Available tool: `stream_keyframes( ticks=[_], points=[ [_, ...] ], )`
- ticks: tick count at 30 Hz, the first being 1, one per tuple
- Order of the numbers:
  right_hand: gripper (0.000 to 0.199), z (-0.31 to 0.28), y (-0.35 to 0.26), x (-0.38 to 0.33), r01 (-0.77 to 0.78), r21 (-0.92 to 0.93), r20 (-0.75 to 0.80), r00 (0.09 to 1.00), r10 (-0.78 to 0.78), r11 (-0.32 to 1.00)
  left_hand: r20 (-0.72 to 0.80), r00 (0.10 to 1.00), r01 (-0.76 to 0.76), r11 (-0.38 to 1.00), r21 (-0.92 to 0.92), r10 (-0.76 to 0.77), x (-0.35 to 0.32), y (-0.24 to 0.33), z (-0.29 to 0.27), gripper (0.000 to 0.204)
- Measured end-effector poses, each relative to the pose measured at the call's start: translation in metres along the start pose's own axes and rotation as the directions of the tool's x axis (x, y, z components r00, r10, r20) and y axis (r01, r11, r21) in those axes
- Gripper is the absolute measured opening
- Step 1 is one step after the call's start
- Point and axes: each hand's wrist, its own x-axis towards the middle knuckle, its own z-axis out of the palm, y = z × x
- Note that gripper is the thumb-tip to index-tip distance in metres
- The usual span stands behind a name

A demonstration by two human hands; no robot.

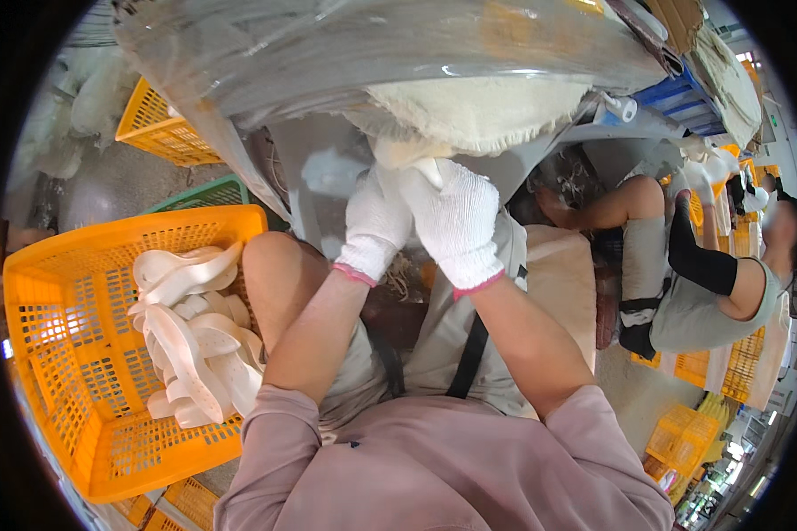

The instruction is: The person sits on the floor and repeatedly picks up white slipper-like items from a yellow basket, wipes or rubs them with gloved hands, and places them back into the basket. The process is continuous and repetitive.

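Both my hands wear white knit gloves with pink cuffs and are close together in front of me. My left hand (376, 212) and my right hand (459, 214) close round a smooth cream-white curved piece (407, 153), most of it hidden by the gloves. The piece is right at the frayed lower edge of a thick cream cloth (491, 111); I cannot tell whether they touch. Grey plastic sheeting (372, 57) hangs over the cloth. At my left, an orange slatted basket (71, 372) holds several white curved pieces (181, 354) with small holes.
Behind the basket are a green crate (208, 195) and another orange crate (164, 128). To my right a co-worker (735, 283) sits with gloved hands raised, near more orange baskets (686, 438). A light padded surface (562, 301) is beside my right leg.
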Motion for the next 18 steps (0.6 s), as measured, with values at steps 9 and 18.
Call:
stream_keyframes(
  ticks=[9, 18],
  points=[
    [0.020, -0.013, -0.013, 0.000, -0.011, 0.097, -0.030, 0.999, 0.014, 0.995, -0.231, 0.955, -0.280, 0.832, -0.480, 0.188, 0.006, 0.039, 0.006, 0.029],
    [0.078, -0.057, -0.018, -0.014, -0.367, 0.260, 0.628, 0.767, 0.132, 0.893, 0.727, 0.672, 0.666, -0.315, -0.676, -0.141, 0.027, 0.027, 0.014, 0.050]
  ],
)
